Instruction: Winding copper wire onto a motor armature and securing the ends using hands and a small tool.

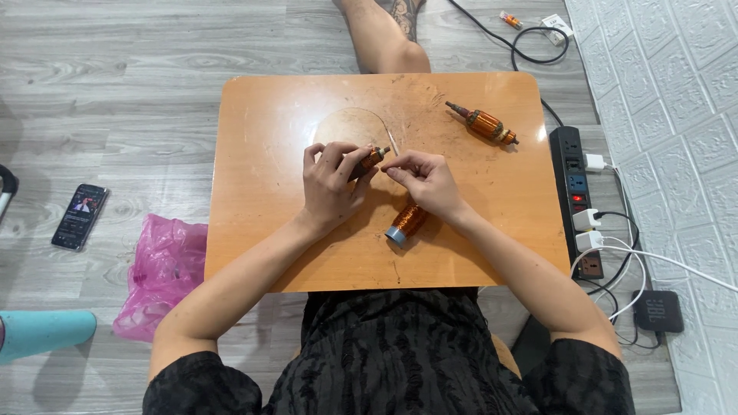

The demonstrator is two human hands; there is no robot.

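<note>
**Two hands working a small copper-wound rotor over a low table**

The left hand point(329, 184) is gripping a small copper-wound rotor point(371, 160) above the middle of the orange table point(261, 115). The right hand point(427, 180) is pinching what seems to be a thin wire just right of the rotor's tip; it is too fine to be sure. A spool of copper wire point(406, 223) is lying near the right wrist. A second rotor point(483, 124) is resting at the far right.
</note>
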